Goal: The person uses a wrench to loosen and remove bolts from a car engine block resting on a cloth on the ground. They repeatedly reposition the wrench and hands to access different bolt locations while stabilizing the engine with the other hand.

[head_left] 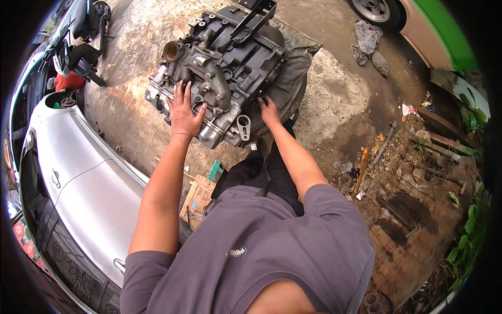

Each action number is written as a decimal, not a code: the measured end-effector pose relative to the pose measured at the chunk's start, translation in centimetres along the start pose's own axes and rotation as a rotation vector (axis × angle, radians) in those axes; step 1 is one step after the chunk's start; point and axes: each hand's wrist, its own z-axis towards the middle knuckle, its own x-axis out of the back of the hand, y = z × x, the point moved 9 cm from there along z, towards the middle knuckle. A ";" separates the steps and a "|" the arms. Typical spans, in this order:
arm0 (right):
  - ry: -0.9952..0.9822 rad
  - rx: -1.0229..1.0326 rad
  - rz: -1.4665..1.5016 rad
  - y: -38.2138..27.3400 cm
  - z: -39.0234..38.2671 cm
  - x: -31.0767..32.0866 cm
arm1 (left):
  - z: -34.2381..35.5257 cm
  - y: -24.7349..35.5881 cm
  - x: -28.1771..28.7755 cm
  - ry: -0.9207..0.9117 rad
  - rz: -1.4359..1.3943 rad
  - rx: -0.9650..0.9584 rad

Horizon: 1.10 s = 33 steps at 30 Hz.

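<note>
A greasy car engine (230, 68) with a dull metal manifold (212, 78) rests on a dark, padded sack (295, 78) on the ground in front of me. My left hand (184, 112) lies on its near left side, fingers spread over the metal and thumb out to the right. Close to the engine's right lower edge, my right hand (270, 111) is curled, with its fingertips against the side; what they grip is partly hidden. Between the hands, a flat metal bracket with a round hole (243, 127) sticks out from the engine.
A silver car (94, 183) stands close on my left, with a motorbike (78, 47) beyond it. Beside my legs is a worn cardboard box (197, 199). Debris, an orange-handled tool (362, 170) and planks lie on the right, below a green vehicle (439, 31).
</note>
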 end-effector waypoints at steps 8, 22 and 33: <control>0.047 0.387 -0.479 -4.1 2.5 3.2 | 0.0 0.1 0.2 0.013 -0.012 -0.005; 0.008 0.930 -1.070 -14.7 3.4 7.2 | 0.0 -0.3 -0.2 -0.020 -0.007 0.024; -0.502 1.477 -1.480 -21.3 -1.5 2.6 | 0.0 -0.1 0.1 0.004 -0.011 0.013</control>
